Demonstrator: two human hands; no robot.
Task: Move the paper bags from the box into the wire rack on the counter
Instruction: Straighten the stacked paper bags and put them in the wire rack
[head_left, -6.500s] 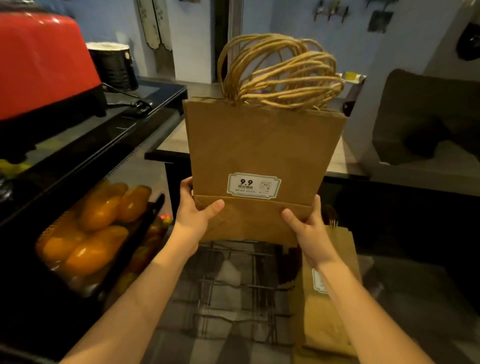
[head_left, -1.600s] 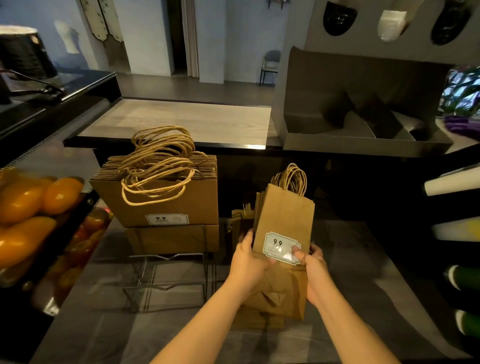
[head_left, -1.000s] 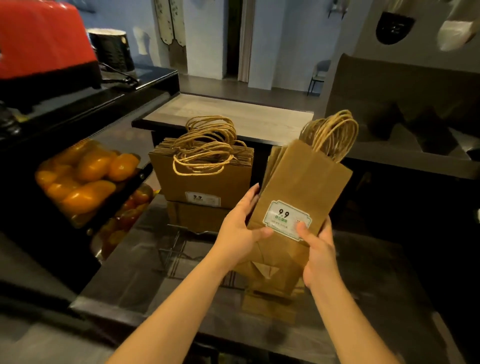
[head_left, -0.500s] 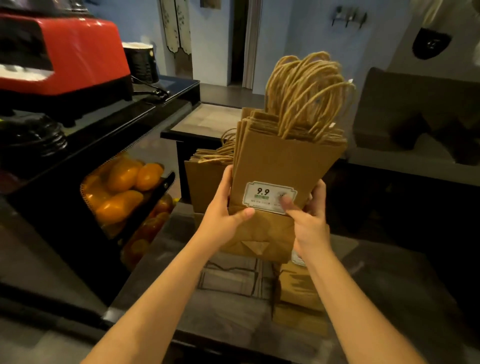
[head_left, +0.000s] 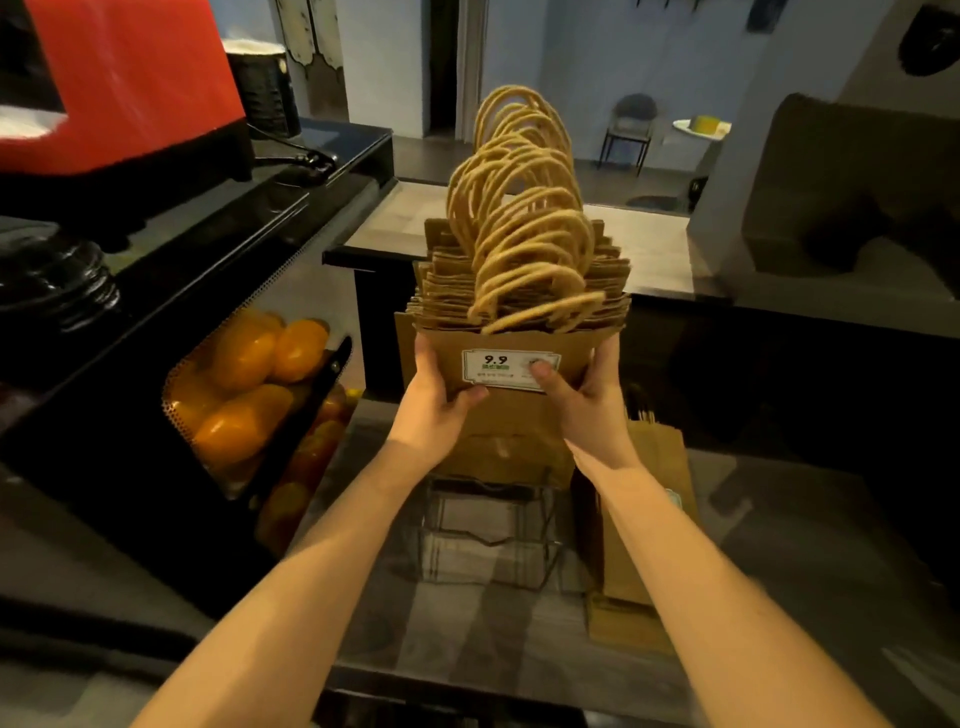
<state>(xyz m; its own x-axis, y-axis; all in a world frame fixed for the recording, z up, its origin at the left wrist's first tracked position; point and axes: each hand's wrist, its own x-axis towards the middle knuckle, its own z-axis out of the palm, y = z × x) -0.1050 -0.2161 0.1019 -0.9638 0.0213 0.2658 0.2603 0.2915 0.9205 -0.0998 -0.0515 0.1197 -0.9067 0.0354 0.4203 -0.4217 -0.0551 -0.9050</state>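
Both hands hold a thick stack of folded brown paper bags (head_left: 511, 410) upright over the wire rack (head_left: 488, 530). Twisted paper handles stick up from the stack's top, and a white "9.9" label faces me. My left hand (head_left: 434, 400) grips the stack's left edge, thumb on the front. My right hand (head_left: 579, 400) grips the right edge, thumb on the label. An earlier stack of bags stands behind it, mostly hidden. More bags (head_left: 644, 525) lie flat on the counter to the right of the rack. The box is not in view.
A black display case holding oranges (head_left: 244, 395) stands close on the left, with a red machine (head_left: 119, 88) on top. A raised wooden counter ledge (head_left: 654, 254) runs behind the rack. Dark grey counter surface (head_left: 779, 561) spreads to the right.
The stack has gone forward and down toward the rack, now in front of the earlier stack. My thumbs have shifted onto the label area.
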